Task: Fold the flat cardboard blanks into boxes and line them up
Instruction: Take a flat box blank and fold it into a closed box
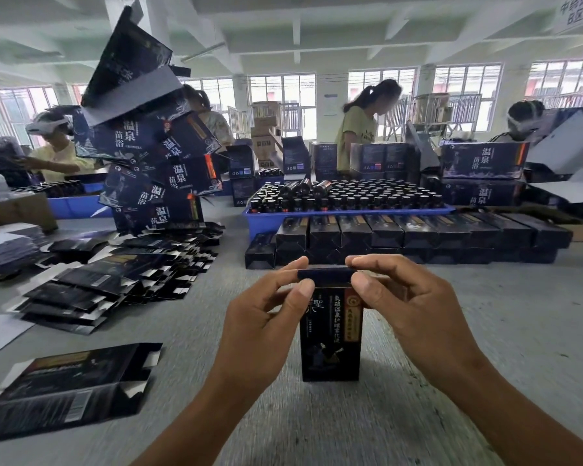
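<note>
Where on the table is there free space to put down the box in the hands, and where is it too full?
Bare grey table lies right of the box, before the row of folded boxes. A narrower strip runs between the flat blanks and the left hand. The left side and the far edge by the blue tray are crowded.

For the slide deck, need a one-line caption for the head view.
Left hand and right hand pinch the top flap of an upright dark box, finished boxes lined up behind.
</note>
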The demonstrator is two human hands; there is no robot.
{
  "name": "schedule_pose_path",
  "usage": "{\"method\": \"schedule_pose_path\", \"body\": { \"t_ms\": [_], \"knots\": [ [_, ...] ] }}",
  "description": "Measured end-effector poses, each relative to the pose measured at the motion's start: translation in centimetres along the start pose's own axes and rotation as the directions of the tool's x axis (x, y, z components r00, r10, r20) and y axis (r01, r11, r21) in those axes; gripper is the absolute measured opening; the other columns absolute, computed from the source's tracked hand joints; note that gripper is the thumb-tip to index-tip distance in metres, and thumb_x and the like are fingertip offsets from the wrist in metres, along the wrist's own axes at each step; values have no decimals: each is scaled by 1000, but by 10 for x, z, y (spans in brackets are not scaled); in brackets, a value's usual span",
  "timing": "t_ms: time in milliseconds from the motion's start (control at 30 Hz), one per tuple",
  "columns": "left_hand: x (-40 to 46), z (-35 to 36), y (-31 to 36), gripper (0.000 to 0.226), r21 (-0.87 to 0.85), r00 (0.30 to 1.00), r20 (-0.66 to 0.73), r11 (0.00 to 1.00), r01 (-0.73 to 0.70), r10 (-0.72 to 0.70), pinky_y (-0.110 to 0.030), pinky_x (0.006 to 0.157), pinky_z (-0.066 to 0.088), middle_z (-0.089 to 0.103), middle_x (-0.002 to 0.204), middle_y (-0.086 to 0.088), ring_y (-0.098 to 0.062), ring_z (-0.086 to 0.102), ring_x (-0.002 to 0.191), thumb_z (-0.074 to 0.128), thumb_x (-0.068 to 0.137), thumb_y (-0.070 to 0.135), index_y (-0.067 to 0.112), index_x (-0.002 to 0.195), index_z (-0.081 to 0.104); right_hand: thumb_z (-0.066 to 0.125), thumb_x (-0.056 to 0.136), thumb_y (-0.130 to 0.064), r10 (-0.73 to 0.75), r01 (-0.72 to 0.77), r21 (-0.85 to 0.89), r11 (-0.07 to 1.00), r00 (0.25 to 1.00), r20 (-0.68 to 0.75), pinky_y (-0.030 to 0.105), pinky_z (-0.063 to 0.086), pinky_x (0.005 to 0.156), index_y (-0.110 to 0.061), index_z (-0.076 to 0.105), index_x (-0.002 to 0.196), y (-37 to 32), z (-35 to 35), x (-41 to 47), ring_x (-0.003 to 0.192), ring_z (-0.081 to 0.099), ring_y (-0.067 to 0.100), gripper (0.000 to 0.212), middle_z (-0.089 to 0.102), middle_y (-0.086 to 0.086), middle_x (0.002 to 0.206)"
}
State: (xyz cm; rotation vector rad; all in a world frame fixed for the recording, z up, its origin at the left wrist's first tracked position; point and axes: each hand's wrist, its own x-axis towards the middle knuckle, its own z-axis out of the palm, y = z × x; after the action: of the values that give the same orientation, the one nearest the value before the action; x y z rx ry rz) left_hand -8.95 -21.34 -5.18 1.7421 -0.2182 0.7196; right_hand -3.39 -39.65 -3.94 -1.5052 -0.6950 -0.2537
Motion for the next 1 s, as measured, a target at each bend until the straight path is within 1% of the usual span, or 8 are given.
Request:
{"method": "schedule_pose_path", "body": {
  "t_ms": [100,267,367,500,700,800,933,1000],
  "knots": [
    [-1,1,-1,20,-39,999,-34,999,9,-11,-25,85,58,68,124,21,-5,70,104,63,86,39,30,104,65,69,90,-21,12,-12,1,1000,1000,7,20,56,89,-31,75,106,1,-1,-1,100,72,8,20,76,-11,104],
    [-1,-1,-1,41,-13,1000,-7,1000,-8,8,-25,87,57,68,123,20,-6,67,111,61,88,40,39,129,60,69,90,-12,12,-12,-20,1000,1000,18,23,58,85,-29,76,101,0,-2,-1,105,70,6,22,74,-16,111],
    [-2,-2,-1,31,-26,1000,-1,1000,-7,7,-21,84,57,71,117,17,-7,69,106,61,90,35,39,119,70,70,90,-11,-1,2,-30,1000,1000,28,17,56,83,-29,77,100,1,-3,-1,107,68,3,22,73,-18,112],
    [0,-5,-5,27,-23,1000,8,1000,-1,1,-33,89,58,70,124,11,-11,68,111,63,88,36,43,113,73,70,90,-12,-17,19,-53,998,999,40,14,54,83,-28,77,101,4,-3,-1,110,66,1,21,71,-20,115],
    [3,-8,-9,26,176,977,1,961,-212,216,-12,82,53,69,125,10,-2,63,117,62,93,24,22,115,75,70,89,-20,-53,57,-142,988,998,32,23,57,86,-28,78,102,8,-4,0,114,64,2,17,69,-19,120],
    [3,-9,-13,28,247,968,12,937,-247,251,-13,77,55,67,125,11,0,65,111,64,94,26,21,119,73,69,89,-25,-71,73,-174,982,997,19,22,57,87,-34,76,104,11,-3,0,112,64,0,18,68,-22,118],
    [-1,-9,-20,47,294,983,171,949,-117,69,-23,81,59,65,122,20,1,66,106,67,94,35,50,135,48,67,91,-30,-59,72,-249,966,996,60,13,55,85,-52,64,117,17,-1,-1,110,63,-6,34,67,-29,116],
    [1,-10,-23,58,226,974,222,974,-12,-39,-28,83,60,66,120,18,-4,68,105,68,94,32,57,137,38,67,92,-31,-27,53,-298,953,996,91,8,53,79,-63,51,126,21,1,-3,110,59,-14,50,60,-40,118]
  ]
}}
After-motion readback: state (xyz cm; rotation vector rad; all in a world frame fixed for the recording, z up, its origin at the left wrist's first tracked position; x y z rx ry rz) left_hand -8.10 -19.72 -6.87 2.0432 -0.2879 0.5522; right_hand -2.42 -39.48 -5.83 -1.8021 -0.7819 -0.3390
